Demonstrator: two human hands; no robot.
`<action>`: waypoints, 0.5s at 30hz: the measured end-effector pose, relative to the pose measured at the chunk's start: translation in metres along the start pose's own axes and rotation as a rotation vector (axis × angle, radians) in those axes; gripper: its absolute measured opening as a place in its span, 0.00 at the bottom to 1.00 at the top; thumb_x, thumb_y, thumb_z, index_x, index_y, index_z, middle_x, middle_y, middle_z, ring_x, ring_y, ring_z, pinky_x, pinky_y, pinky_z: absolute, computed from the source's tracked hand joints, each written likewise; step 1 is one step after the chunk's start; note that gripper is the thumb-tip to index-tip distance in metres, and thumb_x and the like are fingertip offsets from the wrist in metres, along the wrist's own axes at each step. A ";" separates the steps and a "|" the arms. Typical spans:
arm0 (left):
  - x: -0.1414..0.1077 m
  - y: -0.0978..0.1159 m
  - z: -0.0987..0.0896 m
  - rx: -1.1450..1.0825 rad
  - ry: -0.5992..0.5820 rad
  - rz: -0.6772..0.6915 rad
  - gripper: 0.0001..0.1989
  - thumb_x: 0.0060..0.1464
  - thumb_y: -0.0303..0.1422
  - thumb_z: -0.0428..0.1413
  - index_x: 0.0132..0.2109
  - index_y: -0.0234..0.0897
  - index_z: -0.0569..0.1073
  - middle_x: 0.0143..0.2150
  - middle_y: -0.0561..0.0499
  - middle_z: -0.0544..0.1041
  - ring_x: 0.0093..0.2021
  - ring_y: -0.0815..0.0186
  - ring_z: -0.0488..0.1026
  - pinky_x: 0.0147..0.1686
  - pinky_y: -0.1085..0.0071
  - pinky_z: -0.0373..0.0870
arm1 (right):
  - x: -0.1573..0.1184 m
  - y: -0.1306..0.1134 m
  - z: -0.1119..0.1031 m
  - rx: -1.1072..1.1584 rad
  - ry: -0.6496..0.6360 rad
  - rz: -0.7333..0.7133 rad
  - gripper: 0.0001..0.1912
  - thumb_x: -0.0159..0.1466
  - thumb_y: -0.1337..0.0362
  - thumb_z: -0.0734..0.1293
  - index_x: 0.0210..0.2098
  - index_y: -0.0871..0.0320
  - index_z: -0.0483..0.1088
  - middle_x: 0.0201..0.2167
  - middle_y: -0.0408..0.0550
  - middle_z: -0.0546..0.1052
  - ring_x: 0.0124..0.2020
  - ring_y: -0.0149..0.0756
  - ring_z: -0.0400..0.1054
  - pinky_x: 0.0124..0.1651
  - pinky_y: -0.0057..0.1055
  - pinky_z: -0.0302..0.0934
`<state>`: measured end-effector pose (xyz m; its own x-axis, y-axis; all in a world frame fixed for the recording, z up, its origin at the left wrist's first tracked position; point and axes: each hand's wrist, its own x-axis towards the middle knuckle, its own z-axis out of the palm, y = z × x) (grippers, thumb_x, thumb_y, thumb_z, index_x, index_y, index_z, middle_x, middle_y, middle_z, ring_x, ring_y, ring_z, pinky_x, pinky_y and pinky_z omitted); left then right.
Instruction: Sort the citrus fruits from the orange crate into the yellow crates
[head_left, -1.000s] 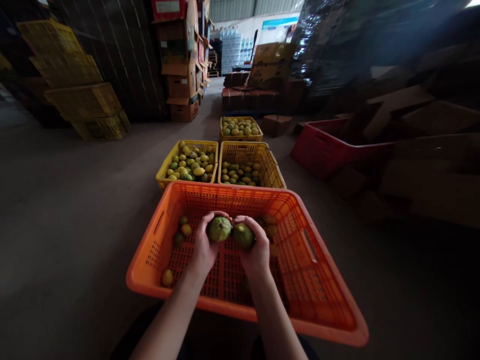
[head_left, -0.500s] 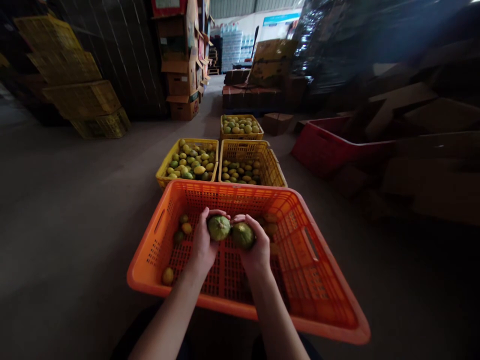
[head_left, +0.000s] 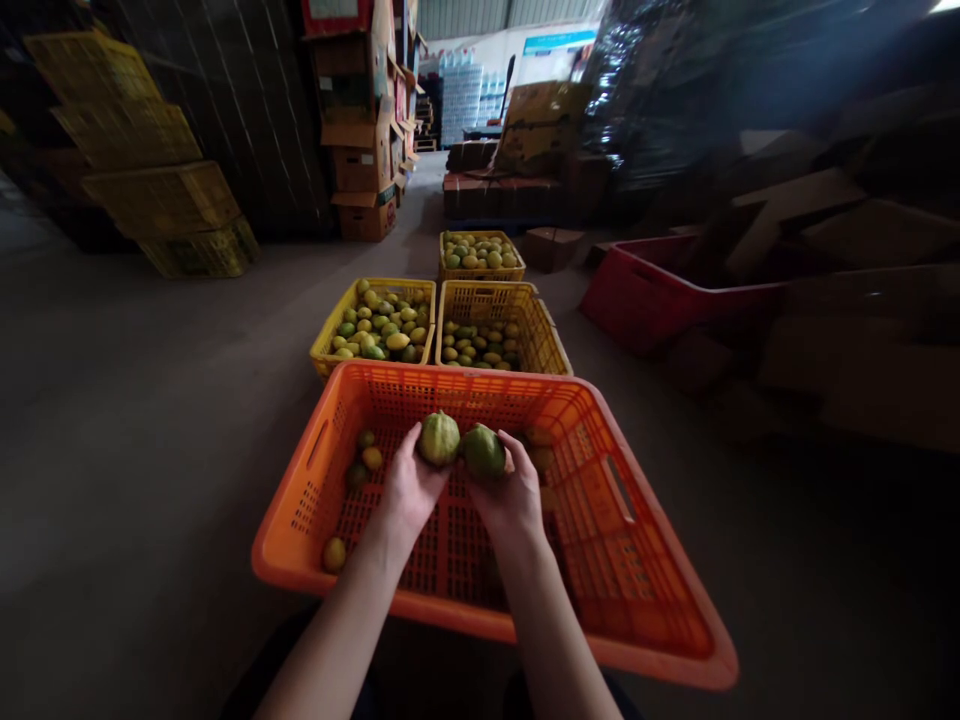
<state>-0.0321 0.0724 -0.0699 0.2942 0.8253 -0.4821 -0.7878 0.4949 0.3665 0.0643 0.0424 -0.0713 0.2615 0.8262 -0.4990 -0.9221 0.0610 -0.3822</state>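
My left hand (head_left: 412, 485) is closed round a ribbed, yellow-green lemon (head_left: 439, 438), its stem end facing up. Beside it, my right hand (head_left: 514, 497) grips a darker green lemon (head_left: 484, 452). The two fruits are side by side, nearly touching, above the orange crate (head_left: 600, 625). Down in that crate, a few lemons lie along the left side, among them a yellow one (head_left: 334, 554) near the front corner. More fruit (head_left: 541, 458) sits in shadow at the right, partly hidden by my right hand.
Beyond the orange crate stand two yellow crates of lemons, the left one (head_left: 322, 350) fuller than the right one (head_left: 551, 335). Another filled yellow crate (head_left: 480, 274) is behind them. A red crate (head_left: 637, 300) and cardboard lie right; stacked yellow crates (head_left: 161, 195) stand left.
Both lemons have turned in my hands, the left one now showing its ribbed side. My fingers have shifted beneath the fruits, and the left lemon is slightly higher.
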 end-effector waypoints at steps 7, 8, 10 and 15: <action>-0.004 0.001 0.002 0.035 0.042 -0.075 0.14 0.55 0.38 0.49 0.38 0.30 0.71 0.32 0.43 0.75 0.31 0.63 0.75 0.27 0.72 0.74 | -0.001 -0.008 -0.002 -0.027 -0.015 -0.031 0.03 0.51 0.66 0.66 0.26 0.58 0.68 0.21 0.41 0.75 0.22 0.30 0.68 0.22 0.26 0.62; -0.006 0.002 0.004 0.038 0.070 -0.090 0.14 0.54 0.38 0.49 0.38 0.30 0.71 0.31 0.44 0.75 0.29 0.64 0.75 0.25 0.74 0.73 | -0.001 -0.008 -0.002 -0.032 -0.006 -0.036 0.02 0.51 0.66 0.66 0.26 0.58 0.67 0.21 0.40 0.75 0.22 0.30 0.68 0.22 0.25 0.62; -0.009 0.004 0.006 0.043 0.101 -0.121 0.14 0.53 0.38 0.49 0.37 0.30 0.71 0.29 0.45 0.75 0.25 0.66 0.74 0.21 0.76 0.72 | -0.002 -0.009 -0.001 -0.035 -0.008 -0.031 0.02 0.51 0.66 0.65 0.25 0.58 0.67 0.21 0.40 0.75 0.21 0.30 0.68 0.22 0.25 0.62; -0.012 0.006 0.007 0.039 0.042 -0.181 0.14 0.52 0.37 0.48 0.33 0.29 0.71 0.25 0.47 0.74 0.20 0.69 0.71 0.16 0.78 0.69 | -0.006 -0.009 0.002 -0.106 -0.012 0.001 0.06 0.52 0.62 0.65 0.25 0.59 0.68 0.20 0.43 0.75 0.20 0.32 0.68 0.21 0.27 0.64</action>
<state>-0.0369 0.0677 -0.0563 0.4059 0.7098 -0.5757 -0.7019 0.6455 0.3010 0.0704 0.0376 -0.0631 0.2562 0.8332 -0.4901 -0.8867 0.0007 -0.4624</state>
